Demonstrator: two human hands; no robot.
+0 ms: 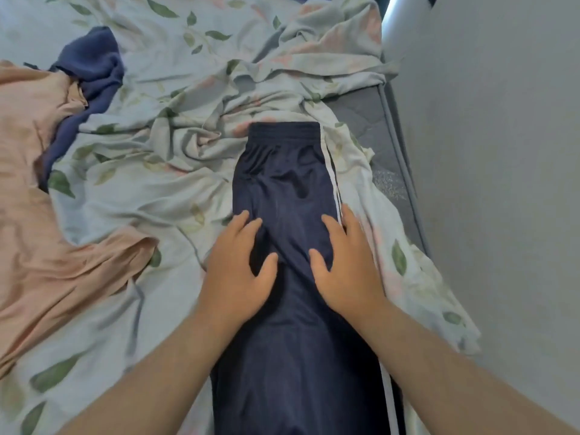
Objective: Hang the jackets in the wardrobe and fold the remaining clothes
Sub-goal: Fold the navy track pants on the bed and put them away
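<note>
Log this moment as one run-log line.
stage: smoothing | item: navy track pants flat on bed sheet | left hand open, pressing | right hand open, pressing | fold: not started

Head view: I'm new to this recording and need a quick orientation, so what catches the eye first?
The navy track pants with white side stripes lie lengthwise down the middle of the bed, waistband farthest away. The left hand and right hand press flat on them, fingers spread. At left, a peach garment and a crumpled blue garment lie on the leaf-print sheet.

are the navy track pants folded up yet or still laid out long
Laid out long: the navy track pants run from waistband to the frame's bottom edge, with the left hand and right hand pressing flat on them.
</note>
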